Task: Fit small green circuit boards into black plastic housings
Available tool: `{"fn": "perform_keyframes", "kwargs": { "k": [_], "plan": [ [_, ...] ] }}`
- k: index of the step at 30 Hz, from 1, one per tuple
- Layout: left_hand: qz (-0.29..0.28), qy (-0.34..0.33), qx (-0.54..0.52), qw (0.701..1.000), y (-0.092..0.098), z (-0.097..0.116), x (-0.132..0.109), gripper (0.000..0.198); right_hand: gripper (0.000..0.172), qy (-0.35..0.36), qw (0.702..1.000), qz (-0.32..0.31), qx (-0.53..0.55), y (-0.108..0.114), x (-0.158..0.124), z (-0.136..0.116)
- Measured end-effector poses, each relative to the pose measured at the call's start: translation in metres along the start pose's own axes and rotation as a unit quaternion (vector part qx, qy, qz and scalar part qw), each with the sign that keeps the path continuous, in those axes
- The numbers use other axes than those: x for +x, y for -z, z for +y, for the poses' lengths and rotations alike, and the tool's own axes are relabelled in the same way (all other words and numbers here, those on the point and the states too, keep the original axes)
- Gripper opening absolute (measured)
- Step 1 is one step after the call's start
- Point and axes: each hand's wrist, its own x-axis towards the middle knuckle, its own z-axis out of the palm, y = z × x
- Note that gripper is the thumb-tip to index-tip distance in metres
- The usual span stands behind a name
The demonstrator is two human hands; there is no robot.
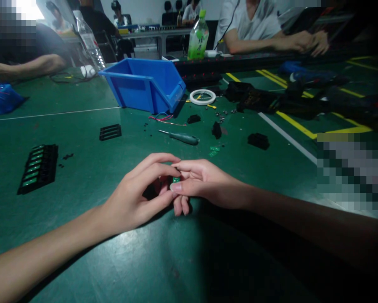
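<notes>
Over the counter (128,273), the fingers of our right hand (210,181) pinch a small green board (176,179) under the thumb; those of our left hand (128,195) curl in beside it, though we cannot tell whether they grip. The work looks partly done: the block (39,168) at our left already carries a row of green strips, while our board is loose and the green pieces (214,150) near the screwdriver (184,138) seem left over to handle.

Electronics workshop: screwdriver (184,138), wires (161,118), circuit boards (176,179)
</notes>
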Motion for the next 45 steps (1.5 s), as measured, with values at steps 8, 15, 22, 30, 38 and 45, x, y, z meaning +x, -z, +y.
{"fn": "perform_keyframes", "kwargs": {
  "k": [8,15,22,30,38,45],
  "plan": [
    [-0.008,-0.004,-0.017,1.000,0.0008,-0.0018,-0.0021,0.031,0.031,0.003,1.000,-0.008,0.012,0.0034,-0.0006,0.0032],
    [0.000,-0.016,-0.016,1.000,0.0009,-0.0027,-0.0029,0.030,0.034,0.003,1.000,-0.004,0.012,0.0031,-0.0011,0.0029],
    [0.012,-0.027,-0.009,1.000,0.0001,-0.0011,-0.0014,0.030,0.031,0.005,1.000,-0.004,0.009,0.0031,-0.0006,0.0032],
    [0.017,-0.023,-0.013,1.000,0.0000,-0.0004,-0.0011,0.028,0.030,0.002,1.000,-0.003,0.005,0.0018,-0.0014,0.0011],
    [0.018,-0.021,-0.020,0.999,-0.0005,-0.0018,-0.0020,0.026,0.031,-0.003,1.000,-0.004,-0.002,0.0020,-0.0015,0.0007],
    [0.013,-0.025,-0.010,1.000,0.0005,-0.0027,-0.0023,0.028,0.026,-0.010,1.000,0.004,-0.018,-0.0005,-0.0014,-0.0030]
  ]
}}
